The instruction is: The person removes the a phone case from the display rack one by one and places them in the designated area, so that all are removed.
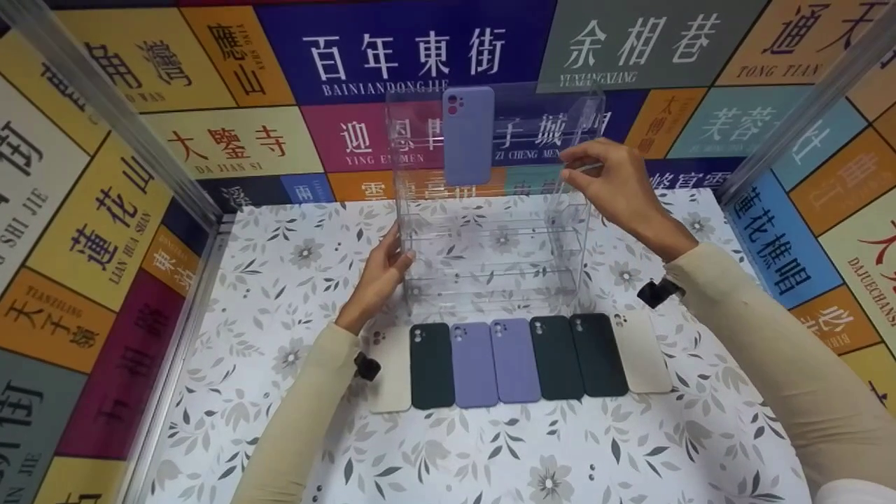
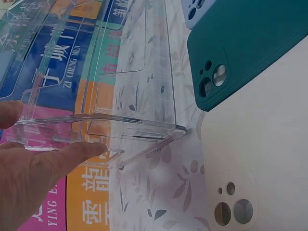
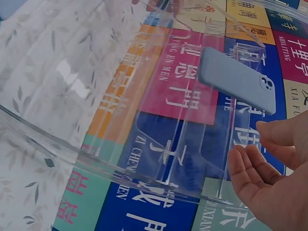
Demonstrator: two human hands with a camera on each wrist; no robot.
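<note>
A clear tiered acrylic stand (image 1: 483,285) is upright on the table. My left hand (image 1: 381,269) grips its left side panel; in the left wrist view thumb (image 2: 72,156) and fingers lie on either side of the clear edge. At the stand's upper right is my right hand (image 1: 616,182), its fingers loosely bent. The right wrist view shows a gap between that thumb and the fingers (image 3: 250,168), with nothing held. One lavender phone case (image 1: 469,140) leans upright on the top tier, left of centre, camera cutouts at the top.
Before the stand lies a side-by-side row of phone cases: a cream one (image 1: 392,388) at the left end, dark green (image 1: 432,367) and lavender (image 1: 476,367) ones between, another cream one (image 1: 644,360) at the right. A floral cloth (image 1: 280,294) covers the table. Sign-printed panels (image 1: 420,42) enclose it.
</note>
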